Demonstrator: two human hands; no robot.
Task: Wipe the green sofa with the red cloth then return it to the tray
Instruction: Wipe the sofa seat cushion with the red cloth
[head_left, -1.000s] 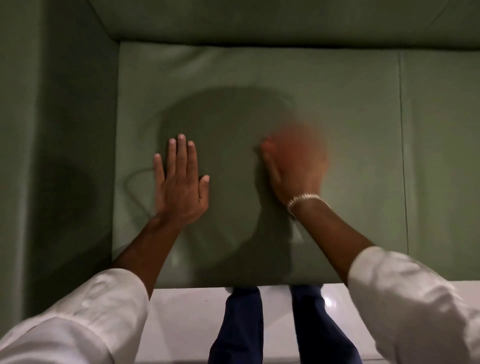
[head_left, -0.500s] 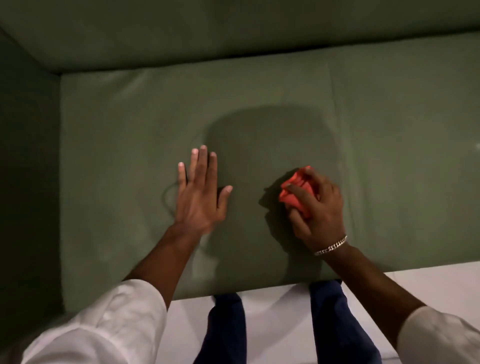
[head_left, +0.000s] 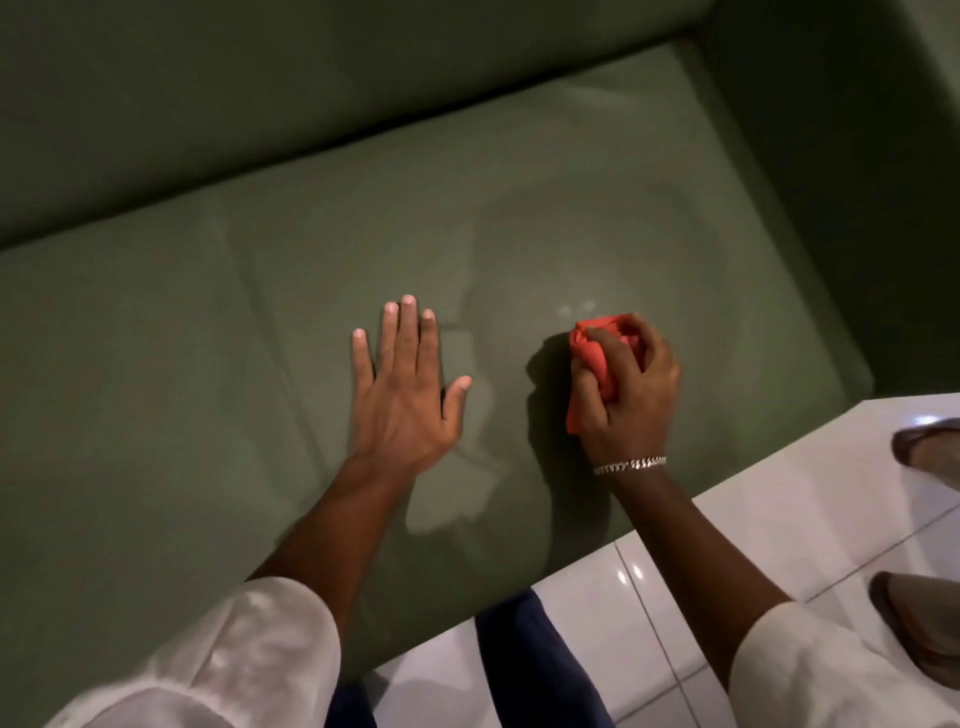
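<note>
Two hands on the seat cushion of the green sofa (head_left: 208, 364). Left hand (head_left: 402, 384) lies flat, fingers spread wide, palm down, bracing. Right hand (head_left: 623, 389) is closed around the red cloth (head_left: 592, 353), which is bunched into a tight wad and pressed to the cushion near its front edge, close to the right armrest.

Wiping step looks to be in hand; tray not in view, so the return leg cannot be judged.

Risks as I read them:
- Cloth balled small: only a narrow patch meets the cushion, so strokes could leave unwiped strips. A loose tail hangs below the palm and may drag or fold under.
- Right hand sits near the cushion's front edge; a stroke toward the body could run off onto the white tiled floor (head_left: 779, 545).
- Braced left hand dents the cushion and covers a patch, which is easily missed.
- Backrest and armrest are dim; whether they are clean cannot be told.
- Brown shoes (head_left: 924, 452) stand near on the right; stepping back could catch them.
</note>
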